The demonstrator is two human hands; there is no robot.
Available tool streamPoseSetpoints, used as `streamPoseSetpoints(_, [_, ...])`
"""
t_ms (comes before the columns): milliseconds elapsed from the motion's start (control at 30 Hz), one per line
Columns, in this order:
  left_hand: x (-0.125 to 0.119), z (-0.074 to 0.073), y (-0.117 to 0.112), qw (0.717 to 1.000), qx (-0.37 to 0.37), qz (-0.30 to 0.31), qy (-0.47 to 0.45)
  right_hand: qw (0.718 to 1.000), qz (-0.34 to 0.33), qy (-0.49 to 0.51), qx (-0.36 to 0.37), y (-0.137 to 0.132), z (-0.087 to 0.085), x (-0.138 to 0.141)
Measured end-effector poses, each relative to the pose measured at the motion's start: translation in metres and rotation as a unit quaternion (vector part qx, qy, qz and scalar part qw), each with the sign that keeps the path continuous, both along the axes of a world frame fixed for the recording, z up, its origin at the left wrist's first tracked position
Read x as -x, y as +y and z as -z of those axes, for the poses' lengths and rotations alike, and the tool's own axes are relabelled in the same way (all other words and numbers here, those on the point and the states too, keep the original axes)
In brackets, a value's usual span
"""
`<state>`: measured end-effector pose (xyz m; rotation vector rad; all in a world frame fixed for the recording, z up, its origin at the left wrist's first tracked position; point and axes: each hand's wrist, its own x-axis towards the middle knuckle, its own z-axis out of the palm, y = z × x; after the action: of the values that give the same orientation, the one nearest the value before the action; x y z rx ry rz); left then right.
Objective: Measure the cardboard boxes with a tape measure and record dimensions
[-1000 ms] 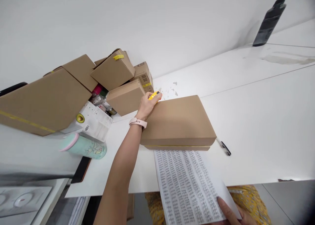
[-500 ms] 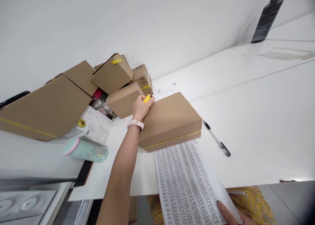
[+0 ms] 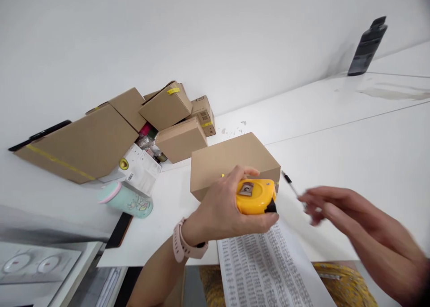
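Tape measure of glossy yellow plastic point(image 3: 260, 200) gripped in left hand point(image 3: 221, 206) before brown cardboard box point(image 3: 230, 157)

The left forearm is slanted up and rightward from the bottom edge, its wrist circled by a pale pink band point(image 3: 178, 242), and the hand is extended toward the middle of the view. The tape measure is clamped between thumb and fingers: the thumb is laid straight along its lower edge, its tip just beside the black corner piece, while one finger is stretched out past the upper edge. The yellow case is held in front of the box's near side; whether the two are touching cannot be told.

The right arm is brought in from the lower right corner, and the right hand point(image 3: 356, 219) is pointed leftward, its fingers bent and gathered near the thumb. The fingertips are blurred at the near part of a slim pen with a black end point(image 3: 287, 178); whether the pen is pinched cannot be told.

The box is set on a white tabletop point(image 3: 356, 172). A white paper sheet printed with dense dark rows point(image 3: 258, 271) is hung partly over the front edge, above yellow patterned fabric point(image 3: 349, 284). At the left, a mint-green bottle with a pink ring point(image 3: 132, 203) is seen beside a white printed carton point(image 3: 143, 175).
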<state>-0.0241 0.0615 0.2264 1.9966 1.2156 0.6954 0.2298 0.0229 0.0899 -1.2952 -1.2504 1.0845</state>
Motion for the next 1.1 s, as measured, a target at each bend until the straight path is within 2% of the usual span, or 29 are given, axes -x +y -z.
streamPoseSetpoints(67, [0.004,0.008,-0.005,0.999,0.02,-0.022,0.019,0.996,-0.074,0.016,-0.045,0.021,-0.045,0.033])
streamPoseSetpoints(100, [0.008,0.011,-0.006,0.999,0.029,-0.031,0.017,0.993,-0.105,0.022,-0.046,0.027,-0.058,0.046])
streamPoseSetpoints(167, [0.02,0.014,-0.007,0.998,0.046,-0.044,0.0,0.988,-0.145,0.043,-0.042,0.032,-0.067,0.065])
streamPoseSetpoints(333, [0.041,0.017,-0.013,0.995,0.081,-0.04,-0.043,0.971,-0.22,0.089,-0.011,0.031,-0.058,0.083])
streamPoseSetpoints(433, [0.056,0.015,-0.009,0.991,0.096,-0.055,-0.069,0.977,-0.189,0.102,0.004,0.044,-0.062,0.075])
streamPoseSetpoints(500, [0.074,0.011,0.0,0.987,0.088,-0.1,-0.09,0.984,-0.133,0.121,-0.001,0.066,-0.068,0.06])
streamPoseSetpoints(600, [0.113,0.005,0.024,0.975,0.055,-0.186,-0.111,0.985,-0.052,0.159,-0.03,0.116,-0.07,0.035])
streamPoseSetpoints(700, [0.15,0.008,0.051,0.961,0.071,-0.246,-0.104,0.988,-0.032,0.146,-0.021,0.163,-0.061,0.026])
streamPoseSetpoints(800, [0.172,0.019,0.071,0.953,0.111,-0.273,-0.072,0.992,-0.039,0.119,-0.001,0.189,-0.046,0.034])
streamPoseSetpoints(967, [0.181,0.035,0.083,0.955,0.129,-0.26,-0.063,0.997,-0.022,0.073,0.016,0.196,-0.034,0.047])
streamPoseSetpoints(1100, [0.183,0.036,0.088,0.956,0.139,-0.252,-0.057,0.999,-0.02,0.037,0.01,0.194,-0.032,0.047])
